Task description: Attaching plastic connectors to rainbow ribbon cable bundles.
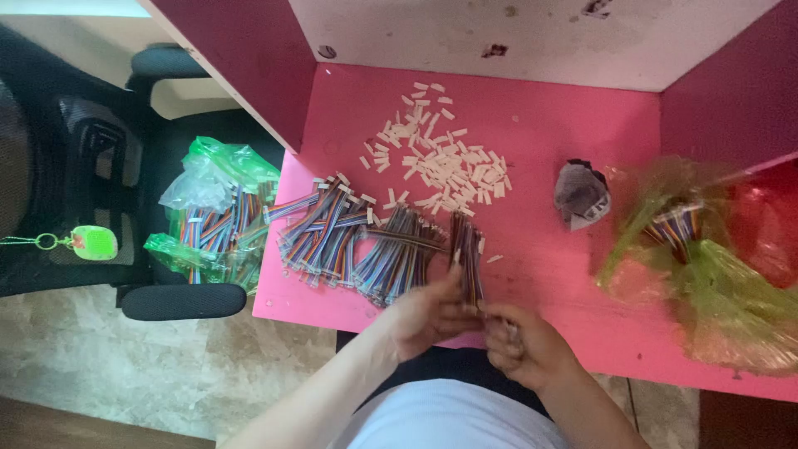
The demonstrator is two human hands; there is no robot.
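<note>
head cam looks down at a pink desk (565, 274). going l to r: a black chair (100, 183) stands by the desk w/ a small green tag (91, 243) clipped on its back. on the seat sits a green bag (218, 212) full of striped wires, close enough to grab from. next, on the desk's l part, piles of wires (357, 237) lie side by side in flat rows, so each one is easy to pick. behind them a heap of small white plugs (440, 158) is spread out loose, near the wires. at the near edge the left hand (428, 314) is closed on a bunch of wires (467, 258) that sticks up and away from the body, held tight so the ends stay lined up. the right hand (519, 345) touches it, fingers curled in at the bunch's low end; can't tell if it grips a wire or a plug, too blurry. further r lies a crumpled grey wrap (580, 195), pushed out of the way. far r a 2nd green bag (706, 274) holds more wires. desk has dark red side walls and a worn white back wall (532, 33). floor (150, 366) is pale stone tile.
</note>
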